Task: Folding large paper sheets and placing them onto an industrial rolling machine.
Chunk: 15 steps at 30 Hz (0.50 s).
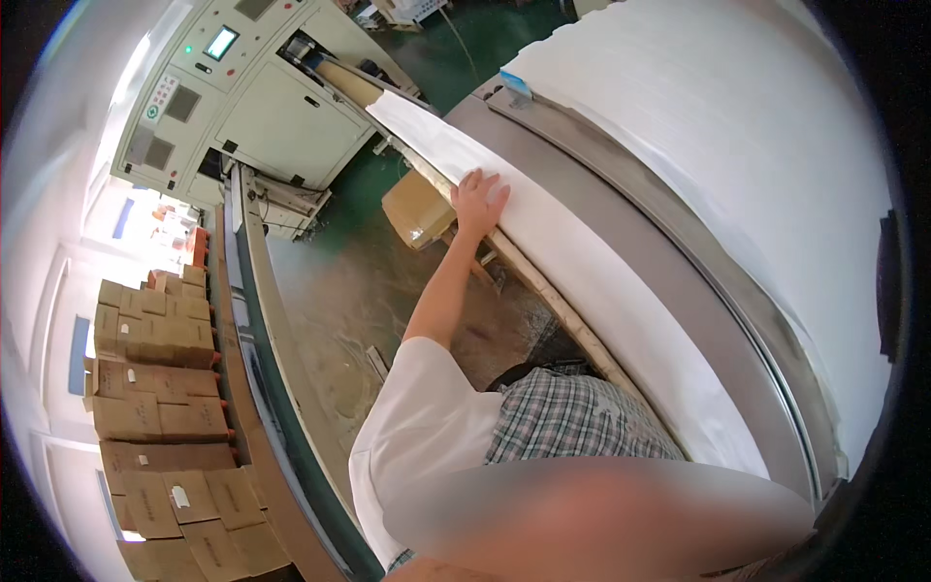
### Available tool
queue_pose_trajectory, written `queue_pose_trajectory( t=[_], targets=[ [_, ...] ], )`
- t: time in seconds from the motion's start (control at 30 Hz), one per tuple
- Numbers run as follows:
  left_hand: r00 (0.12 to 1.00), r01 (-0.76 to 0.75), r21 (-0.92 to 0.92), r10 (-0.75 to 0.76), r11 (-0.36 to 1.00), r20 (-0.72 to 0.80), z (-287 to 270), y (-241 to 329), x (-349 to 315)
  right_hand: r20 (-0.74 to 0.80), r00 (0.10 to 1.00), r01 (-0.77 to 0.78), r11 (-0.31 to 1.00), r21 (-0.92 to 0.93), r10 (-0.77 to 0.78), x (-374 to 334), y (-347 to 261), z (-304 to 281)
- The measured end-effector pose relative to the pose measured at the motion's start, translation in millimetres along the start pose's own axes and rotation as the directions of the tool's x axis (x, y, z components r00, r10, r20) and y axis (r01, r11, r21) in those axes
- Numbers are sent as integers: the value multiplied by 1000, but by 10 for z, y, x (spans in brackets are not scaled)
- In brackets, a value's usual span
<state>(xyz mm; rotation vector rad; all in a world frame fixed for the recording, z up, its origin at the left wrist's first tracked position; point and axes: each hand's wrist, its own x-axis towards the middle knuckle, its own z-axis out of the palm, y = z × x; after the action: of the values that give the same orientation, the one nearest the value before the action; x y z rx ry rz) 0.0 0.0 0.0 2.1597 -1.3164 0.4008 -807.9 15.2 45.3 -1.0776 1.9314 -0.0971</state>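
Note:
My left hand (477, 206) lies palm down on a long white sheet of material (572, 242), its fingers spread over the sheet's near edge. The sheet runs lengthwise from the machine at the upper left toward the lower right, in front of my body. Along its near side goes a pale, narrow bar or tube (553, 296), close below my wrist. Whether the sheet is fabric or paper, I cannot tell. My right hand is not in view; a blurred patch covers the lower middle.
A grey-green control cabinet (281, 126) stands at the far end. Beyond the sheet are a grey metal table edge (621, 218) and a broad white sheet (718, 116). A cardboard box (415, 209) sits below my forearm. Stacked cartons (165, 335) and a long rail (267, 388) line the left.

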Motion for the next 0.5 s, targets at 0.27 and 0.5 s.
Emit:
queue_pose_trajectory(
  t=[0.27, 0.5],
  targets=[
    [1000, -23, 14, 23, 1000, 1, -18, 15, 24, 76, 997, -10, 999, 53, 6, 228, 66, 23],
    [998, -38, 14, 39, 999, -39, -5, -6, 26, 211, 952, 165, 952, 258, -222, 378, -152, 338]
  ],
)
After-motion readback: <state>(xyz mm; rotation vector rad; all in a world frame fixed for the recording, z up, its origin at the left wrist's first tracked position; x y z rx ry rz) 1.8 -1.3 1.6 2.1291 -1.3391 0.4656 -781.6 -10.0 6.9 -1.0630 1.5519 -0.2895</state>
